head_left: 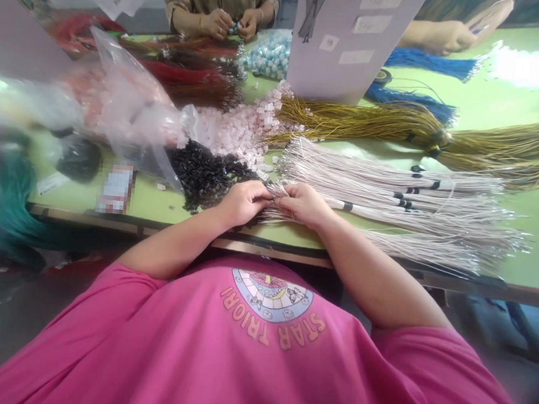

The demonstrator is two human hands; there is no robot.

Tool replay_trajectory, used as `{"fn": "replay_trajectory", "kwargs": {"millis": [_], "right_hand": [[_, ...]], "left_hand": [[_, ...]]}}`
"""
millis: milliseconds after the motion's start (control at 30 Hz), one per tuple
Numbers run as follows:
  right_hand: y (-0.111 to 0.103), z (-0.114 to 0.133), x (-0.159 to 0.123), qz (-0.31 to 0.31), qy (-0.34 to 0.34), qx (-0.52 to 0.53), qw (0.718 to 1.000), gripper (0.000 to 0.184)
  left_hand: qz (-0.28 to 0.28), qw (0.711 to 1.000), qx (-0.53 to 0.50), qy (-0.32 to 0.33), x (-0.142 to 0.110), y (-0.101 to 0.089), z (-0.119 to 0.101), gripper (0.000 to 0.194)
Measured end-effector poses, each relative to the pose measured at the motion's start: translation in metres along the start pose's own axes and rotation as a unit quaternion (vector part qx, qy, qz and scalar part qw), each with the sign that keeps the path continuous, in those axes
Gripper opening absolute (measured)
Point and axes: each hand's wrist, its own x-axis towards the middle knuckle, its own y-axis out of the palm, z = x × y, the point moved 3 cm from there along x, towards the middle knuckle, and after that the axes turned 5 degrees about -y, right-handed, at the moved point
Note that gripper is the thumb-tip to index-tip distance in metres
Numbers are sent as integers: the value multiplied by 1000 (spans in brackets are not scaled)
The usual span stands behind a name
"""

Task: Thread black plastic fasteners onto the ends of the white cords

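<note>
My left hand (245, 202) is closed in a pinch at the right edge of a pile of small black plastic pieces (210, 175). What its fingertips hold is too small to make out. Close against it, my right hand (304, 205) pinches the tip of a white wire (280, 214) at the left end of a wide spread of white wires. The bundled white wires (384, 187) lie across the table to the right, wrapped in places with black tape (347, 205). Pale pink connector housings (245, 127) are heaped just beyond the black pieces.
Yellow wires (361, 119) and blue wires (427, 64) lie farther back, beside an upright pale panel (340, 38). Clear plastic bags (135, 115) stand at left, near a blurred-out phone-like object (116, 188). Across the table, a co-worker's hands (233, 24) handle small blue pieces.
</note>
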Motion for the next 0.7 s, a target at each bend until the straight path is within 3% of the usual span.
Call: {"fn": "replay_trajectory", "kwargs": {"millis": [167,300,367,467,567,700], "right_hand": [[-2,1,0,-22,7,22,999,14],[-5,5,-2,-63,-6,48,997,15],[-5,5,-2,-67,-7,59,996,15],[-4,0,-1,-68,13,78,995,18],[-2,-2,0,-55,25,82,995,20],[-1,-2,2,-52,24,50,997,16]], "left_hand": [[12,999,52,-3,1,-10,1,9],[59,994,84,-25,-1,-28,4,18],[63,993,99,-31,-7,-40,4,24],[83,982,155,-72,-27,-57,3,18],[164,955,202,-140,-54,-57,7,19],[173,946,216,-170,-77,-46,12,19]]}}
